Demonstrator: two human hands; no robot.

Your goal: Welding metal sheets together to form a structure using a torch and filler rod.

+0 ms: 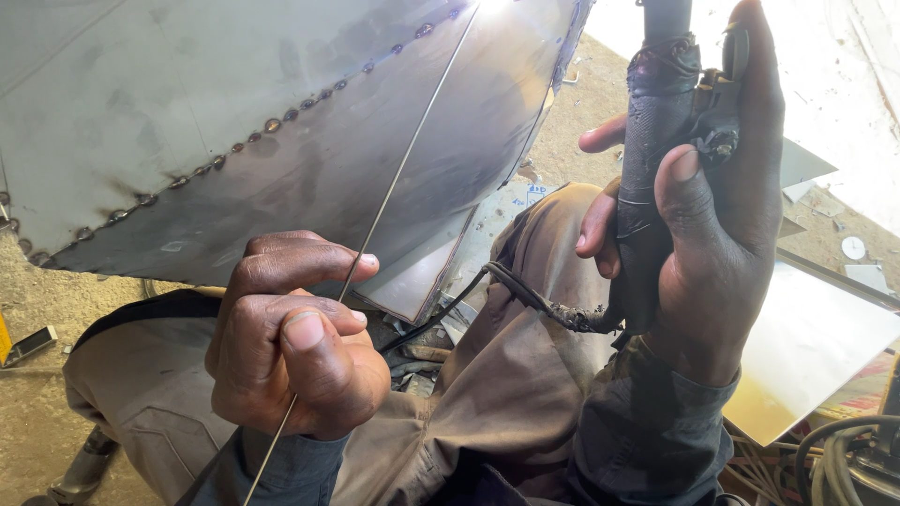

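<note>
Left hand (291, 342): thin filler rod (398, 173) pinched between thumb and fingers, running beyond the fingertips to the tack-welded seam (234, 145) of a steel sheet (141, 103). Right hand (708, 201): fingers wrapped round black taped torch (652, 141), cable (534, 300) below.

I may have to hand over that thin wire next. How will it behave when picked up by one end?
The wire is long and very thin, so it would probably sag and whip at the far end. The left hand pinches it between fingertips, suggesting it weighs little. Its smooth, bare metal likely slides in a loose grip.
</note>
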